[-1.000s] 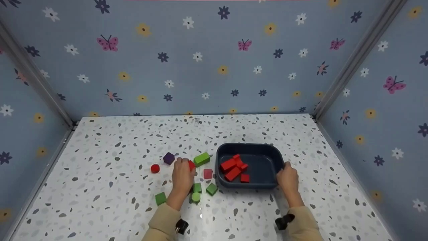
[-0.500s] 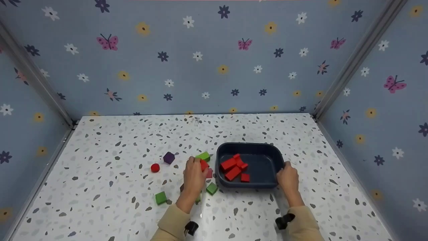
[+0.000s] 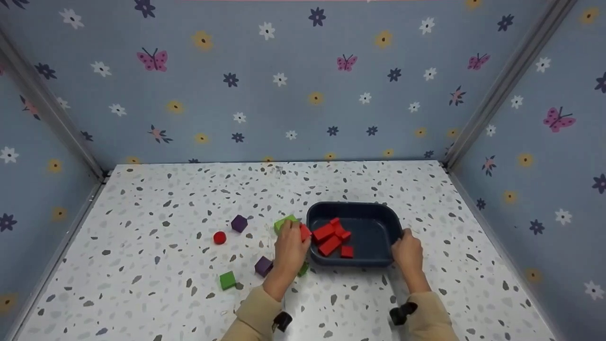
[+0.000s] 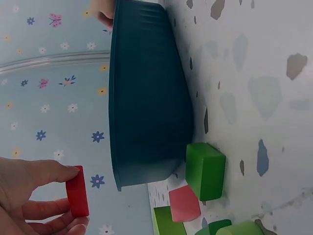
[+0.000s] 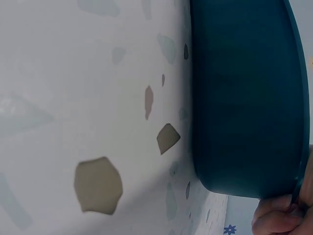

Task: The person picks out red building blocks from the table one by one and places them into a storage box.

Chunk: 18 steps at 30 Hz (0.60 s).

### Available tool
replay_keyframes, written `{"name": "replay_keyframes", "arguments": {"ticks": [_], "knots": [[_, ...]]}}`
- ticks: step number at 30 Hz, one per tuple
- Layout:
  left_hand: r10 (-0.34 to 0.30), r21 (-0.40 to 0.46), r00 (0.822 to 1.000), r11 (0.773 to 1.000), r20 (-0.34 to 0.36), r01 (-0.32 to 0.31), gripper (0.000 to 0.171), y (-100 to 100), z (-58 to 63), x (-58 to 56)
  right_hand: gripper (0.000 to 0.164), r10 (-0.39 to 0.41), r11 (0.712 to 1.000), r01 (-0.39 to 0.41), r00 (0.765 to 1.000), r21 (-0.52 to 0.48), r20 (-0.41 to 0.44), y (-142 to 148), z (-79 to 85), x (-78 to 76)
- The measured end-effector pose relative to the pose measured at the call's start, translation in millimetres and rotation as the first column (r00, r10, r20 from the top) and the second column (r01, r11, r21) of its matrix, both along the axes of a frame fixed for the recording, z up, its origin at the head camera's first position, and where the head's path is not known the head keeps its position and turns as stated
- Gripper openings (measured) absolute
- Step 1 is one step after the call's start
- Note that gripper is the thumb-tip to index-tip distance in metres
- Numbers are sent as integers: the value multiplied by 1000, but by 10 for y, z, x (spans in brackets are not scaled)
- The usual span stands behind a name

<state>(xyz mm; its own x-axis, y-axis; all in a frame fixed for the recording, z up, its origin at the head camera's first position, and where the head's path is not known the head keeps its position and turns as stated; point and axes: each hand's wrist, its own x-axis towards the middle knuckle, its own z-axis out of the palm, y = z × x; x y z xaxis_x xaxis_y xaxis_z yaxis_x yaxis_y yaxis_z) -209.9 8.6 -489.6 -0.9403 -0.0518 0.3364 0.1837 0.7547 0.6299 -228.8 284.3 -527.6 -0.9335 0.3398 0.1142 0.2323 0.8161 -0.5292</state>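
Observation:
Between thumb and fingers, my left hand [image 3: 290,246] pinches a red block [image 4: 77,192], raised above the table at the left rim of a dark blue bin [image 3: 378,237]. Several red blocks [image 3: 330,245] lie inside the bin, mostly toward its left side. My right hand [image 3: 408,252] grips the bin's right rim, its fingers curled over the edge in the right wrist view. Under and beside the left hand are a green cube [image 4: 205,171], a pink block [image 4: 184,203] and a light green block [image 3: 284,222], partly hidden in the head view.
Left of the left hand lie a purple cube [image 3: 263,266], another purple block [image 3: 239,223], a red round piece [image 3: 219,237] and a green cube [image 3: 227,280]. The speckled table [image 3: 161,218] meets a flowered wall panel [image 3: 293,113] at the back.
My left hand has moved right with the red block, from among the loose blocks to the bin's left rim. The right hand and the bin have stayed in place.

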Motion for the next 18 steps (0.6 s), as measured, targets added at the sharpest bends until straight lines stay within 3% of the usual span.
{"name": "replay_keyframes", "arguments": {"ticks": [18], "knots": [[-120,-116,988,987,-95,109,25,405,77,-36,26,8,1000,-8,1000,-9,-19,5,-20,13]]}}
